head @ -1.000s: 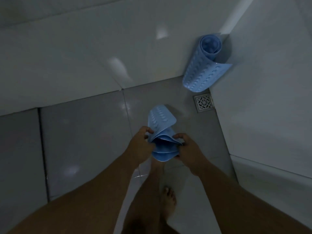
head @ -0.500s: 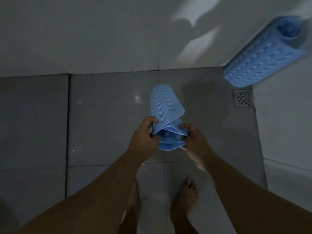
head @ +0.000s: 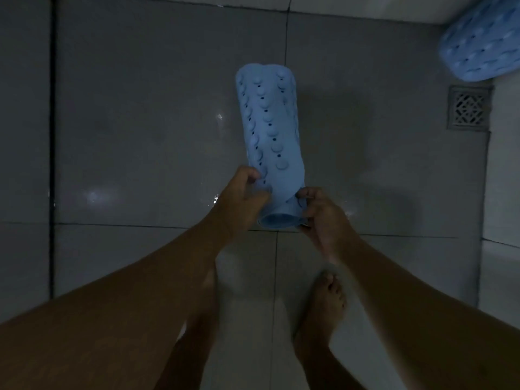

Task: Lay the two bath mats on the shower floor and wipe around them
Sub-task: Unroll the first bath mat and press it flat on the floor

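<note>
A rolled blue bath mat (head: 268, 130) with suction cups and small holes hangs over the grey tiled shower floor (head: 140, 122), its length pointing away from me. My left hand (head: 243, 198) grips its near end from the left. My right hand (head: 319, 212) pinches the near edge from the right. A second blue mat (head: 481, 43), also rolled, leans in the top right corner against the wall.
A square metal floor drain (head: 468, 108) sits at the right by the white wall. My two bare feet (head: 323, 311) stand on the wet tiles below my hands. A dark grout line (head: 51, 136) runs down the left side.
The camera has tilted down toward the floor. The mat in my hands now hangs longer and more stretched out, and both hands have shifted their grip on its near end.
</note>
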